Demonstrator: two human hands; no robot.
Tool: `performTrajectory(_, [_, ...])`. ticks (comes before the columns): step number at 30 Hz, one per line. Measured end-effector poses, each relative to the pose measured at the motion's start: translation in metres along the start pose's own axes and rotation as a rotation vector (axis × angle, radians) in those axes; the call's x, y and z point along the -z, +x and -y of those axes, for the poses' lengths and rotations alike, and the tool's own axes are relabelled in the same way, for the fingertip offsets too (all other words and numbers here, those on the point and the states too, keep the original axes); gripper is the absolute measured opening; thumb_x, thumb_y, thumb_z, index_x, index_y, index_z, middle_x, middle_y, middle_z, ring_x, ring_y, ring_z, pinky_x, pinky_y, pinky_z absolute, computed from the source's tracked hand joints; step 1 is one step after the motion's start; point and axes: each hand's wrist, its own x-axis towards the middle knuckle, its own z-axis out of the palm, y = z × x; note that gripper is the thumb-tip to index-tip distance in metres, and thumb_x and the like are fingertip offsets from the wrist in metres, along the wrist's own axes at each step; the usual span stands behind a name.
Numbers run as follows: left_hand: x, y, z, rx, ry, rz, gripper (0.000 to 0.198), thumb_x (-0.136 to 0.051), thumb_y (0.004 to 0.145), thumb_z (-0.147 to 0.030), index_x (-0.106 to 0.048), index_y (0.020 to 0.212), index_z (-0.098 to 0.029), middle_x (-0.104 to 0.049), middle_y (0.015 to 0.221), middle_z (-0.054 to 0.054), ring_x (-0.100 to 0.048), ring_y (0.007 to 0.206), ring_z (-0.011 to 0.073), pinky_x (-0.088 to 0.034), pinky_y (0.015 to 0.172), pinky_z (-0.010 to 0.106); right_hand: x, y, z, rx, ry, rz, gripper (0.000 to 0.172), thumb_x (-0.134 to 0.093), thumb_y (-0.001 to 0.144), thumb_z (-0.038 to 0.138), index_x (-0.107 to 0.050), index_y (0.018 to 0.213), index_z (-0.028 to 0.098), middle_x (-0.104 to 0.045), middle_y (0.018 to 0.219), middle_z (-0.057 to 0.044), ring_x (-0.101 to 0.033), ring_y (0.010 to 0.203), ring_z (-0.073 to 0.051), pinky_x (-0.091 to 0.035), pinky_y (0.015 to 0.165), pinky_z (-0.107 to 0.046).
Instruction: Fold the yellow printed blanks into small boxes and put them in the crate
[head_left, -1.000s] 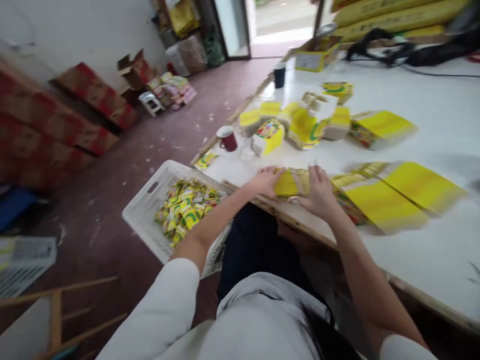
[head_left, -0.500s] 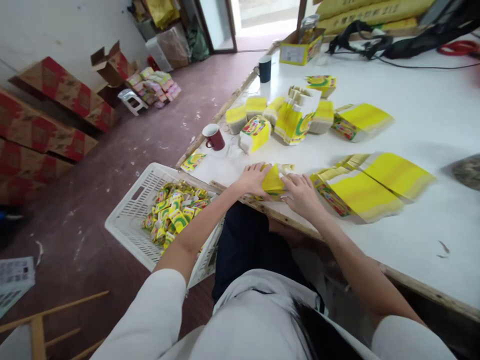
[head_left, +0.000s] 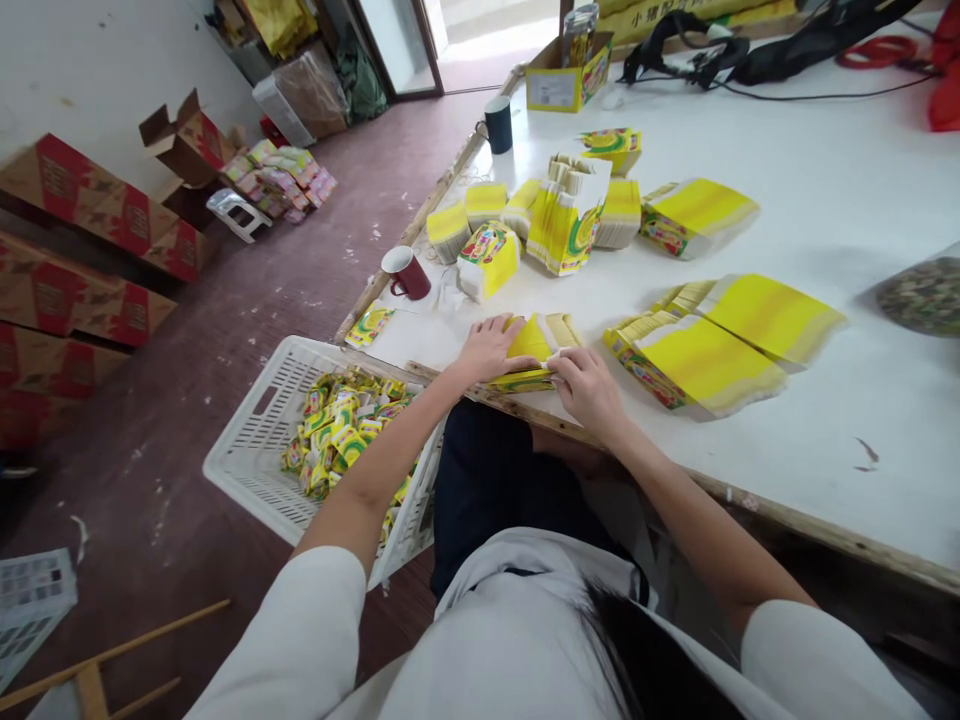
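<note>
A stack of flat yellow cartons [head_left: 527, 340] lies at the table's near edge. My left hand [head_left: 487, 353] is wrapped round its left end, with the thumb along the front. My right hand [head_left: 591, 388] is closed in a pinch at the stack's right front edge. Something white shows at its fingertips; whether it is a finger cover or a carton flap I cannot tell. A yellow carton edge with green and red print [head_left: 523, 381] shows under my hands. Right of them lie larger bundles of flat yellow cartons [head_left: 720, 362].
A white plastic basket [head_left: 251, 440] of small yellow boxes stands below on the left. Further back on the table [head_left: 810, 200] are a maroon mug [head_left: 407, 273], a dark mug [head_left: 498, 126] and more carton stacks [head_left: 562, 232]. A bag of dried-looking material [head_left: 926, 295] sits at right.
My right hand has drawn its fingers in from lying over the stack to a pinch at its front edge. My left hand stays on the stack. The camera view has shifted slightly.
</note>
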Motion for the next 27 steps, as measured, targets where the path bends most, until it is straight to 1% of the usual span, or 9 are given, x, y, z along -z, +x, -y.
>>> performTrajectory(3, [0.0, 0.003, 0.001, 0.007, -0.007, 0.005, 0.077, -0.041, 0.096, -0.067, -0.035, 0.156, -0.019, -0.039, 0.161, 0.017, -0.041, 0.142, 0.0357, -0.031, 0.114, 0.048, 0.007, -0.007, 0.008, -0.038, -0.024, 0.037, 0.025, -0.047, 0.095, 0.015, -0.07, 0.103, 0.022, -0.065, 0.105, -0.012, -0.056, 0.1, -0.028, -0.047, 0.093, -0.043])
performTrajectory(7, [-0.003, 0.007, 0.004, 0.004, -0.006, -0.026, 0.075, -0.042, 0.097, -0.064, -0.036, 0.156, -0.019, -0.041, 0.159, 0.016, -0.041, 0.141, 0.0356, -0.03, 0.114, 0.047, 0.011, -0.017, 0.013, -0.07, -0.058, 0.1, 0.024, -0.048, 0.095, 0.018, -0.072, 0.1, 0.022, -0.066, 0.099, -0.011, -0.056, 0.095, -0.028, -0.047, 0.089, -0.042])
performTrajectory(11, [-0.005, 0.009, 0.006, 0.008, 0.005, -0.044, 0.075, -0.043, 0.096, -0.064, -0.037, 0.155, -0.019, -0.043, 0.158, 0.016, -0.041, 0.141, 0.0351, -0.031, 0.113, 0.046, 0.007, -0.015, 0.01, -0.133, -0.051, 0.097, 0.025, -0.046, 0.095, 0.017, -0.068, 0.105, 0.022, -0.066, 0.101, -0.011, -0.057, 0.096, -0.028, -0.046, 0.088, -0.04])
performTrajectory(15, [-0.003, 0.008, 0.006, 0.005, 0.01, -0.052, 0.078, -0.041, 0.095, -0.068, -0.037, 0.155, -0.019, -0.044, 0.157, 0.017, -0.043, 0.139, 0.035, -0.032, 0.112, 0.045, 0.002, -0.007, 0.008, -0.238, -0.089, 0.111, 0.025, -0.047, 0.091, 0.013, -0.063, 0.11, 0.016, -0.064, 0.107, -0.016, -0.055, 0.101, -0.031, -0.045, 0.09, -0.041])
performTrajectory(19, [-0.002, 0.007, 0.006, 0.001, 0.022, -0.044, 0.079, -0.041, 0.095, -0.07, -0.037, 0.155, -0.018, -0.043, 0.157, 0.018, -0.042, 0.14, 0.0351, -0.032, 0.112, 0.046, 0.0, -0.008, 0.008, -0.252, -0.126, 0.092, 0.025, -0.05, 0.09, 0.014, -0.063, 0.111, 0.015, -0.061, 0.111, -0.017, -0.054, 0.105, -0.032, -0.044, 0.093, -0.042])
performTrajectory(22, [-0.002, 0.008, 0.008, -0.005, 0.023, -0.033, 0.088, -0.048, 0.089, -0.074, -0.036, 0.155, -0.018, -0.042, 0.158, 0.018, -0.042, 0.14, 0.0365, -0.032, 0.112, 0.046, -0.002, -0.012, 0.006, -0.236, -0.125, 0.052, 0.027, -0.052, 0.09, 0.017, -0.062, 0.115, 0.017, -0.059, 0.118, -0.018, -0.052, 0.111, -0.034, -0.044, 0.097, -0.045])
performTrajectory(25, [0.0, 0.008, 0.011, -0.03, 0.014, -0.01, 0.1, -0.056, 0.08, -0.079, -0.035, 0.155, -0.017, -0.041, 0.159, 0.019, -0.042, 0.14, 0.0383, -0.031, 0.114, 0.048, -0.005, -0.014, 0.003, -0.234, -0.124, 0.027, 0.03, -0.052, 0.091, 0.018, -0.059, 0.119, 0.018, -0.058, 0.121, -0.018, -0.052, 0.114, -0.035, -0.044, 0.099, -0.049])
performTrajectory(27, [0.001, 0.008, 0.013, -0.052, 0.008, 0.002, 0.108, -0.062, 0.074, -0.081, -0.034, 0.155, -0.017, -0.039, 0.159, 0.02, -0.041, 0.141, 0.0398, -0.031, 0.115, 0.049, -0.007, -0.014, 0.003, -0.248, -0.122, 0.017, 0.032, -0.05, 0.091, 0.018, -0.058, 0.123, 0.017, -0.058, 0.123, -0.019, -0.051, 0.115, -0.036, -0.044, 0.1, -0.05])
